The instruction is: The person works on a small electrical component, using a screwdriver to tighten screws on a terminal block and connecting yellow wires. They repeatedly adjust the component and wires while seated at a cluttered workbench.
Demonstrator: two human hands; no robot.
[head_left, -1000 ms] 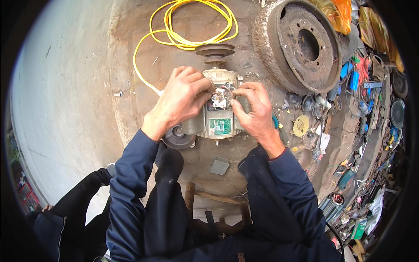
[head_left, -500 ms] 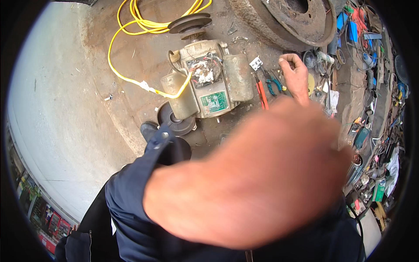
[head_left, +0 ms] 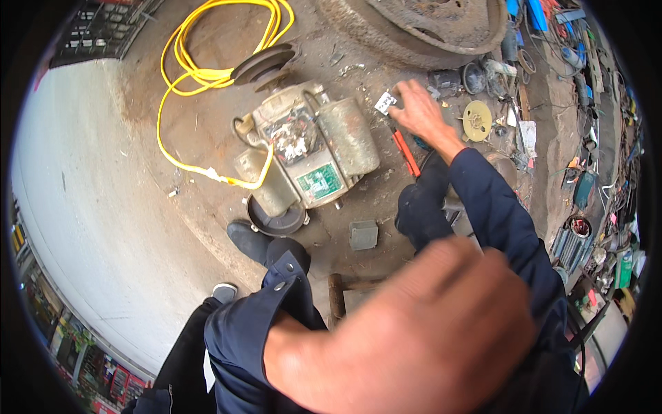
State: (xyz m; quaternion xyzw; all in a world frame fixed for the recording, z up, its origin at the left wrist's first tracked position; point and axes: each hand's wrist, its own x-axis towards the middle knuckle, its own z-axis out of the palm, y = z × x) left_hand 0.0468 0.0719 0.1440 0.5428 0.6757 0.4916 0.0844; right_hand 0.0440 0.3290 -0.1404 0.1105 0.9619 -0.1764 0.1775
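Note:
My left hand [head_left: 420, 324] is large and blurred close below the camera, curled, its fingertips hidden. My right hand [head_left: 420, 110] reaches down with fingers apart at a small white-and-black block [head_left: 385, 103]; whether it touches it I cannot tell. Just below it lie a red-handled tool [head_left: 407, 152] and a teal-handled tool [head_left: 420, 142], partly hidden. The grey motor [head_left: 345, 132] has an exposed wiring box [head_left: 293, 138], a green label plate [head_left: 319, 181] and a dark pulley [head_left: 262, 65]; a yellow cable [head_left: 202, 172] runs into it.
A rusty wheel [head_left: 386, 34] lies at top; a round dark cover [head_left: 276, 224] and grey box lid [head_left: 363, 235] lie below the motor. A yellow plastic disc [head_left: 476, 121] and piles of scrap [head_left: 585, 190] line the right. A person's dark leg [head_left: 183, 345] is at lower left.
Both hands have left the wiring box. My left hand came up close to the camera; my right moved right, then reached forward to the white block. The view has shifted.

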